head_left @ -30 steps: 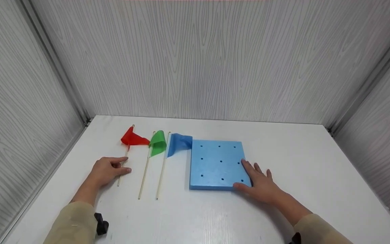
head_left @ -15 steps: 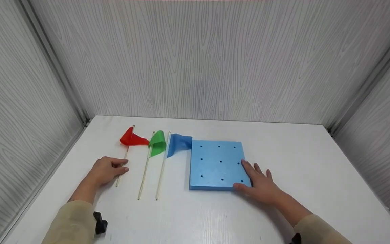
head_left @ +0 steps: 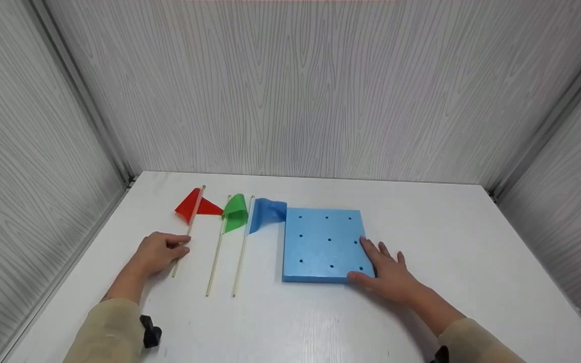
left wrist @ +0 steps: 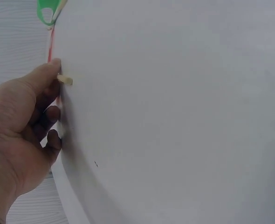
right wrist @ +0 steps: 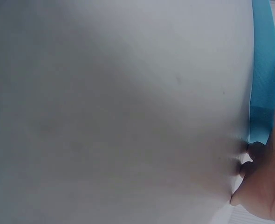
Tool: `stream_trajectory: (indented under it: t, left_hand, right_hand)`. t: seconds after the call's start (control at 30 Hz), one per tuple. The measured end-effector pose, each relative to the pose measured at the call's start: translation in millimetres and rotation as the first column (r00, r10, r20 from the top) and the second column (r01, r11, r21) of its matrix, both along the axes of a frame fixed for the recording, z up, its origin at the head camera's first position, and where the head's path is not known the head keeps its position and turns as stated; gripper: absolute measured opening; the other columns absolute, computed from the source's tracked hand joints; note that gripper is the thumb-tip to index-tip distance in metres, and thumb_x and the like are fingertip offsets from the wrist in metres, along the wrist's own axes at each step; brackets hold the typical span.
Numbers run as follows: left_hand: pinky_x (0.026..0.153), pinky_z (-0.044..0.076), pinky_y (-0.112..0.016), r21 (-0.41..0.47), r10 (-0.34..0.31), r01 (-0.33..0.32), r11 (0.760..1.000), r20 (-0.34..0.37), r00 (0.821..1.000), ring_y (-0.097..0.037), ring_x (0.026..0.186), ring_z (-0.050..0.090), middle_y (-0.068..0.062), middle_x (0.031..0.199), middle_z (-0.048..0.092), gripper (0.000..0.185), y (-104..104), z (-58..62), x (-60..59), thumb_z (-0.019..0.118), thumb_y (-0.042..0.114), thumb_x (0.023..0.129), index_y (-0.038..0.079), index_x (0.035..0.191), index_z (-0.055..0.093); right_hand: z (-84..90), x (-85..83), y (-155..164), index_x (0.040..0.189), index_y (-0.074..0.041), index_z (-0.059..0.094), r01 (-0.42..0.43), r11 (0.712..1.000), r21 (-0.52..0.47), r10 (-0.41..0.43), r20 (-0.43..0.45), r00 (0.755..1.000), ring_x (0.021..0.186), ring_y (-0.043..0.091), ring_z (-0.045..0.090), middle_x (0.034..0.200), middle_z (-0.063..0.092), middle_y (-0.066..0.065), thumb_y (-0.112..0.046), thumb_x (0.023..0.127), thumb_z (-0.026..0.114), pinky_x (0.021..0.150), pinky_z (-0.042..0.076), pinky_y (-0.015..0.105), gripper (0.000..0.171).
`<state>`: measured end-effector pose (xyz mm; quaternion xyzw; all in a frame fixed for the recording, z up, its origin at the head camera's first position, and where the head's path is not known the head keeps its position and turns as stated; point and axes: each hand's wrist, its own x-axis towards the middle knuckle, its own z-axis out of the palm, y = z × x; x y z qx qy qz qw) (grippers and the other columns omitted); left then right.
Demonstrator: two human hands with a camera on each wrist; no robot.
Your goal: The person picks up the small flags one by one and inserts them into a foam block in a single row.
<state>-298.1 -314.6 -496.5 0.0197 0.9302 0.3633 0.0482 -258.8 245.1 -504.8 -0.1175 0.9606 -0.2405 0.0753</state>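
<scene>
the red flag (head_left: pixel 196 206) lies at the far left of the white table (head_left: pixel 452 252), its thin wooden stick running from near the left hand (head_left: pixel 157 252) away toward the back wall, leaning slightly to the right. the lower part of that stick is pinched between the curled fingers and thumb of the left hand, so this hand is by far the nearer one. the right hand (head_left: pixel 389 272) is well apart, laid flat with fingers spread against the near right corner of the blue foam block (head_left: pixel 321 242), which bears a grid of small holes. between the two hands a green flag (head_left: pixel 235 212) and a blue flag (head_left: pixel 266 212) lie with sticks almost parallel to the red one, the blue cloth touching the block's far left corner.

the whole row and the holes are shown only in the head view. in the left wrist view the butt end of the stick (left wrist: pixel 65 80) is seen poking out past the thumb, a detail hidden from above. in the right wrist view only the block's side wall (right wrist: pixel 263 74) and the fingertips pressed to it are given.
</scene>
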Motion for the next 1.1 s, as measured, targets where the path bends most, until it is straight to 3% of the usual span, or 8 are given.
stream_trajectory:
  t: [0.17, 0.4, 0.7, 0.93, 1.1]
  left_hand:
    - [0.085, 0.050, -0.038, 0.008, 0.028, -0.027, 1.000, -0.051, 0.998, -0.027, 0.099, 0.056, -0.013, 0.110, 0.069, 0.042, 1.0, -2.1, 0.9, 0.076, 0.015, 0.099, 0.004, 0.139, 0.070]
    - [0.084, 0.053, -0.037, 0.020, 0.081, -0.080, 0.997, -0.063, 0.995, -0.028, 0.101, 0.060, -0.017, 0.116, 0.071, 0.042, 6.1, -1.3, 1.3, 0.074, 0.015, 0.099, 0.002, 0.138, 0.069]
    - [0.080, 0.051, -0.035, 0.041, 0.131, -0.127, 0.991, -0.101, 0.986, -0.027, 0.097, 0.063, -0.016, 0.112, 0.073, 0.039, 7.8, -1.6, 3.4, 0.071, 0.014, 0.099, 0.003, 0.137, 0.071]
    - [0.078, 0.052, -0.030, 0.146, 0.188, -0.183, 0.972, -0.021, 0.982, -0.027, 0.100, 0.061, -0.020, 0.119, 0.070, 0.044, 5.0, -1.5, 4.1, 0.067, 0.017, 0.102, 0.000, 0.143, 0.065]
    - [0.083, 0.054, -0.026, 0.214, 0.209, -0.214, 0.953, 0.045, 0.977, -0.028, 0.111, 0.064, -0.024, 0.131, 0.067, 0.045, 7.5, 4.7, 3.6, 0.064, 0.021, 0.106, -0.004, 0.144, 0.062]
  right_hand:
    - [-0.1, 0.4, 1.8, 0.172, -0.019, 0.014, -0.006, 1.000, -0.007, 0.006, -0.009, 1.000, 0.162, 0.041, 0.007, 0.175, 0.023, 0.012, -0.080, 0.092, 0.058, 0.122, -0.007, 0.071, 0.110]
    - [0.9, 0.9, 3.2, 0.172, -0.019, 0.014, -0.016, 1.000, -0.008, 0.015, -0.023, 1.000, 0.161, 0.044, 0.008, 0.174, 0.023, 0.013, -0.079, 0.093, 0.058, 0.121, -0.007, 0.073, 0.108]
    - [2.6, 2.2, 3.0, 0.172, -0.019, 0.014, -0.006, 1.000, -0.006, 0.006, -0.015, 1.000, 0.161, 0.043, 0.007, 0.174, 0.022, 0.014, -0.080, 0.093, 0.058, 0.121, -0.007, 0.072, 0.109]
    - [3.4, 2.6, 0.5, 0.172, -0.018, 0.014, -0.005, 1.000, 0.000, 0.005, -0.012, 1.000, 0.161, 0.043, 0.007, 0.174, 0.022, 0.014, -0.079, 0.093, 0.058, 0.122, -0.007, 0.071, 0.109]
    - [4.0, 1.4, -1.2, 0.172, -0.018, 0.014, -0.007, 1.000, 0.003, 0.007, -0.013, 1.000, 0.161, 0.043, 0.007, 0.174, 0.023, 0.015, -0.079, 0.093, 0.058, 0.122, -0.007, 0.071, 0.109]
